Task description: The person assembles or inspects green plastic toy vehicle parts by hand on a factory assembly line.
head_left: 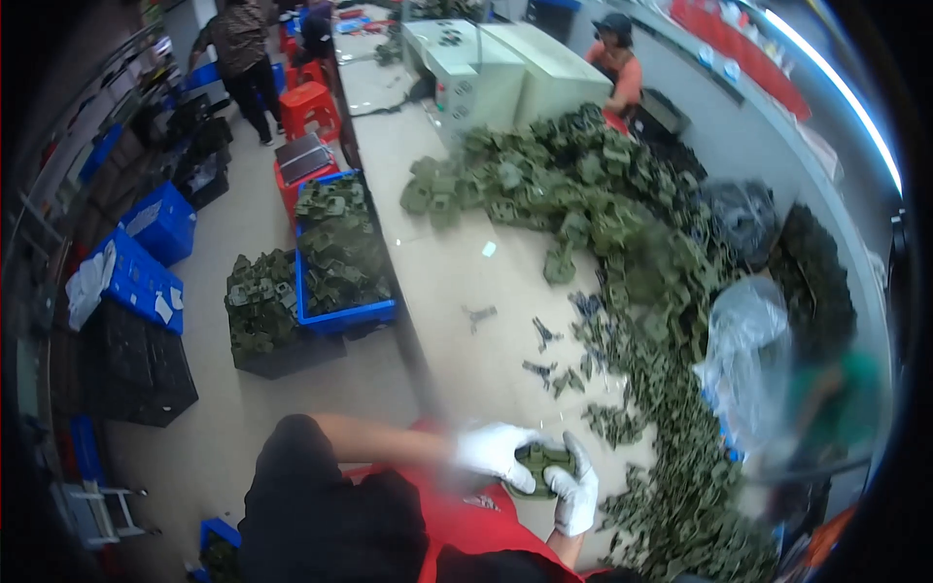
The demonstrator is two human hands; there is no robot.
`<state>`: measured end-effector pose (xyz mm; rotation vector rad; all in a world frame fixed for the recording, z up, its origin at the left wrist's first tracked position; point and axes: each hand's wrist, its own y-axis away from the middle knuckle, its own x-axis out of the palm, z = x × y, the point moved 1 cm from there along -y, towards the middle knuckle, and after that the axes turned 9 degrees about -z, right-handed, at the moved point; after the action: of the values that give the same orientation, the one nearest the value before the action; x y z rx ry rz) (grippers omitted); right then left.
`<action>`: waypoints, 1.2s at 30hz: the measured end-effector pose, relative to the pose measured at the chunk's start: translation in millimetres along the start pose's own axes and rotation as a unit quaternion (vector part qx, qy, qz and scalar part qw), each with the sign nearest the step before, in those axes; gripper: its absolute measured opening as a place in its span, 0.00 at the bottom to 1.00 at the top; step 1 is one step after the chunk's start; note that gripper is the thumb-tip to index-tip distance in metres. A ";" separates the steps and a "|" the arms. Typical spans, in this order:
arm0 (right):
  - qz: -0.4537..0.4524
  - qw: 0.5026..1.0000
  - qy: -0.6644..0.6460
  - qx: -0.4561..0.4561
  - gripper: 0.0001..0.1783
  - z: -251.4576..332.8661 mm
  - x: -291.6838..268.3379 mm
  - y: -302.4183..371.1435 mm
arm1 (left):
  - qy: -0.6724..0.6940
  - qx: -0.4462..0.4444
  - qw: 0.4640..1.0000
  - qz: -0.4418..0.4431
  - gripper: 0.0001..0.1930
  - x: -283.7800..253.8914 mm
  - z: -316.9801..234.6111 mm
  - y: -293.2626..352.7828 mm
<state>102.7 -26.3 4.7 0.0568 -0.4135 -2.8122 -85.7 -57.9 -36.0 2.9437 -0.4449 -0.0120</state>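
Both my hands wear white gloves and meet at the table's near edge, in front of a red apron. Between them sits an olive-green moulded part [540, 459], with ridges on its upper face. My left hand [494, 454] is closed round its left side, thumb on top. My right hand [577, 488] grips the right side, thumb pressed on the face and fingers behind. Just to the right spreads a heap of small olive-green pieces [671, 505]. Ahead lie a few dark Y-shaped pieces [540, 372]. Fingers and gloves hide part of the held part's underside.
A large pile of green moulded parts [583, 185] covers the table's far right. Pale machine boxes [471, 78] stand behind it. Left of the table, a blue crate [345, 316] holds similar parts. A clear plastic bag [748, 330] lies at right. Other people [622, 68] are farther back.
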 end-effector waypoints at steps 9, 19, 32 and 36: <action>0.076 0.988 0.022 -0.129 0.40 29.5 -8.9 -13.6 | -0.280 0.083 0.945 -0.145 0.42 -4.2 -90.0 15.6; 0.087 0.978 0.134 -0.137 0.37 20.4 -21.8 -9.1 | -0.253 0.013 0.961 -0.107 0.40 6.8 -84.0 13.6; 0.007 0.987 -0.077 -0.138 0.26 -10.2 -20.2 -9.8 | -0.089 -0.042 0.995 -0.031 0.42 1.7 -46.5 21.2; -0.007 0.983 0.002 -0.182 0.24 -0.2 -16.6 -9.7 | -0.078 -0.035 0.996 -0.018 0.43 -1.8 -46.2 20.5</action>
<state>115.7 -12.6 1.6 -0.0132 0.1057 -2.8528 -91.9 -69.3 12.9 2.8928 -0.4020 -0.2568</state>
